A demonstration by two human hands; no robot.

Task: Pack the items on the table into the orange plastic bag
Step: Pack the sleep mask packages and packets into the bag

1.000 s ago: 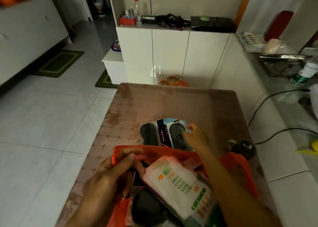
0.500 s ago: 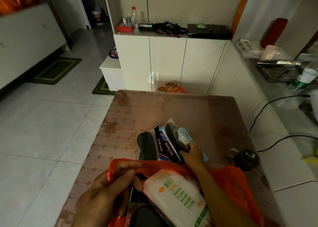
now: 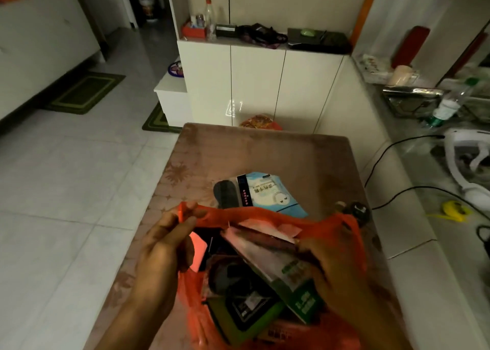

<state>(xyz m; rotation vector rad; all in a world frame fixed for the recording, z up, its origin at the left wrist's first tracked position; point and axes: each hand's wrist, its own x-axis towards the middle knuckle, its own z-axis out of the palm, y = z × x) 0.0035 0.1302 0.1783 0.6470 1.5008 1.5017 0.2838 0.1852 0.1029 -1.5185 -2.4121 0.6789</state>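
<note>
On brown table; white-tiled floor

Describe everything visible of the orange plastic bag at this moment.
The orange plastic bag is thin, crinkled and slightly translucent, sitting open-mouthed on the near part of the brown patterned table. The left hand pinches its left rim and handle; the right hand is at the right side of the mouth, against a white and green packet that leans inside. Darker packages fill the bottom. Its lower part runs out of view.
</note>
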